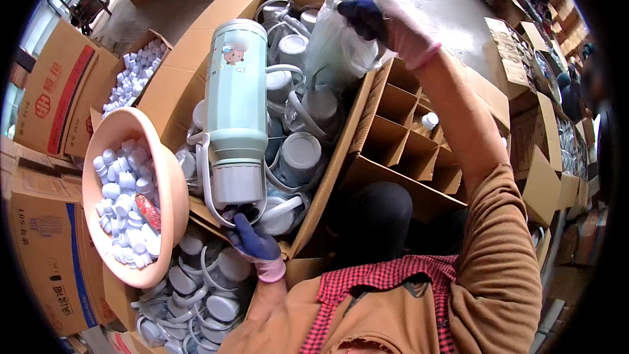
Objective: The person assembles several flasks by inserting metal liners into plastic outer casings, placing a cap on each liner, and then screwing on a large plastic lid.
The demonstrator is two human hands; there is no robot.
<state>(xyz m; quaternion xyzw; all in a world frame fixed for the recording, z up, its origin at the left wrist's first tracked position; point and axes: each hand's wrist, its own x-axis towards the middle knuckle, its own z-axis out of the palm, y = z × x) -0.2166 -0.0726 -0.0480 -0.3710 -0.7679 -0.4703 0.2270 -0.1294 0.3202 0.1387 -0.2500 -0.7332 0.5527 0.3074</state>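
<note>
A pale green insulated tumbler (237, 85) with a cartoon print lies over the open carton, its lid end toward me and its carry handle (208, 187) looped around that end. My left hand (257, 241), in a blue and pink glove, is closed at the lid end and handle; part of its grip is hidden under the tumbler. At the carton's far right, my right hand (372, 18), gloved alike, is raised and closed on a clear plastic bag (334, 49). Beneath the bag, several wrapped tumblers (301, 152) fill the carton.
On the left, a peach basin (171, 190) holds white caps and a red packet (148, 212). More caps (139, 69) sit in a box behind it. A divided carton (383, 137) stands right, with a small white-capped item (430, 120). Lidded tumblers (223, 308) fill a lower-left box.
</note>
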